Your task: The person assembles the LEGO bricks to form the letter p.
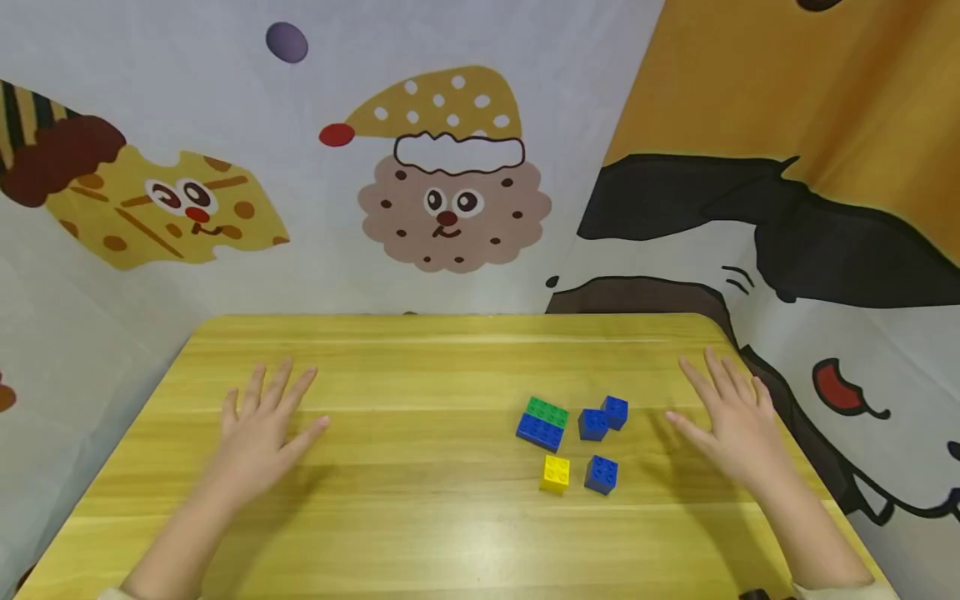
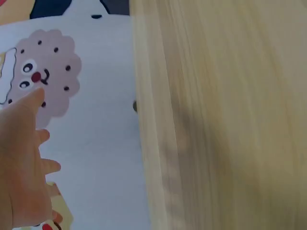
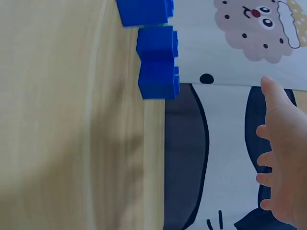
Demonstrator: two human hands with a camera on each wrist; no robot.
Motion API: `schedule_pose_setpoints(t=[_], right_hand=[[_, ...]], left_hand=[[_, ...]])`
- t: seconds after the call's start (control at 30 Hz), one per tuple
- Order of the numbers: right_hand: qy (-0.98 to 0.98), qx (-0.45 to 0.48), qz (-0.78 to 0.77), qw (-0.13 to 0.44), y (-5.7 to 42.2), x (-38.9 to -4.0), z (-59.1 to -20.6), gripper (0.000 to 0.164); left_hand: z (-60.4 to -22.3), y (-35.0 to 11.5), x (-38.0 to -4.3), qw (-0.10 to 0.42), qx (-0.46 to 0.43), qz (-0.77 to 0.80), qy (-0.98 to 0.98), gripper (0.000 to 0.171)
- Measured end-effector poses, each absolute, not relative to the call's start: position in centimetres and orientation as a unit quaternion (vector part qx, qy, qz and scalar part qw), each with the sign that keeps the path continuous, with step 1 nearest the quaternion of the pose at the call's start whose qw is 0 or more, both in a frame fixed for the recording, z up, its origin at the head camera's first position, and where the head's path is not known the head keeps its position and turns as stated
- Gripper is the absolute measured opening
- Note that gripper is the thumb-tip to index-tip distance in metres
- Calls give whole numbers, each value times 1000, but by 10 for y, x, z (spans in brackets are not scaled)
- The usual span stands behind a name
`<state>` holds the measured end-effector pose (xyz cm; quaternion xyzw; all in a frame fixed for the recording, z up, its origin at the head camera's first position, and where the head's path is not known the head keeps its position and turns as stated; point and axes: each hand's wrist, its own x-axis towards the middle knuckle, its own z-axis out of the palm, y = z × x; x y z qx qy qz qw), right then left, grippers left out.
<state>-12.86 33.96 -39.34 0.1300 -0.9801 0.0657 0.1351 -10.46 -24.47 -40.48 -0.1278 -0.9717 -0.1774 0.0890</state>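
Note:
My left hand [image 1: 258, 446] hovers over the left part of the table with its fingers spread and nothing in it. On the other side, my right hand [image 1: 738, 429] is spread as well, to the right of the toy building blocks. Nearest to it are two small blue blocks [image 1: 593, 425] at each other's corners. A third small blue block [image 1: 602, 474] sits closer to me, beside a yellow block [image 1: 555, 473]. Left of the pair, a green block [image 1: 547, 412] lies along a longer blue block [image 1: 540, 432]. In the right wrist view, blue blocks [image 3: 157, 80] stand beyond the right hand's thumb side.
The wooden table [image 1: 420, 375] has rounded far corners. Behind it hangs a cloth [image 1: 300, 292] printed with cartoon figures, which also runs along both sides. A small dark object [image 1: 753, 595] shows at the bottom edge near the right sleeve [image 1: 843, 592].

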Motion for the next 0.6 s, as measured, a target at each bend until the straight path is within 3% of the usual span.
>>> schedule_pose_setpoints(t=[0.3,0.6], right_hand=[[-954,163,162,190,324,-110,-410,69],[-932,172,258,186,311,-102,-427,70]], left_hand=[[-421,-197,-101,133,-154,-268,-942,70],[-440,-141,-97,136,-188,-392,-890,73]])
